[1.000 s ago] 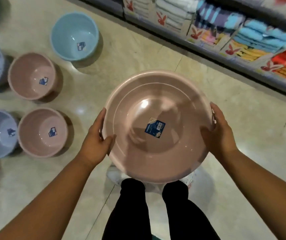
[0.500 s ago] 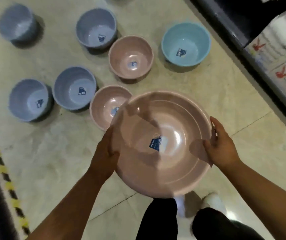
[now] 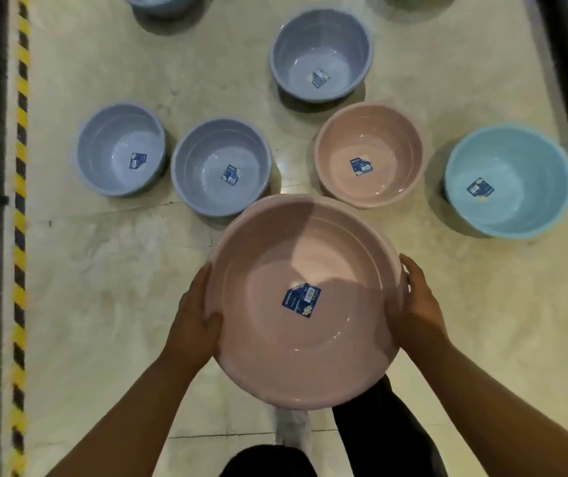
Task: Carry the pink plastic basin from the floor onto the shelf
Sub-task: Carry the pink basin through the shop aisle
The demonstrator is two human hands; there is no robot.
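From the head view, we have turned away from the towel shelf seen a second ago; our left hand (image 3: 194,327) and right hand (image 3: 418,309) clasp the pink basin (image 3: 304,301) by its rim, aloft above the floor (image 3: 110,270), so we judge the shelf lies elsewhere.

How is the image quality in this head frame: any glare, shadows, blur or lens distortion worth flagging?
Head view: soft overall, no sharp detail; a dark shadow falls across the upper part of the held pink basin, with faint highlights on its floor. The label is blurred, its text unreadable. Wide-angle bending shows in the hazard tape at the left edge. Left hand and right hand are evenly lit.
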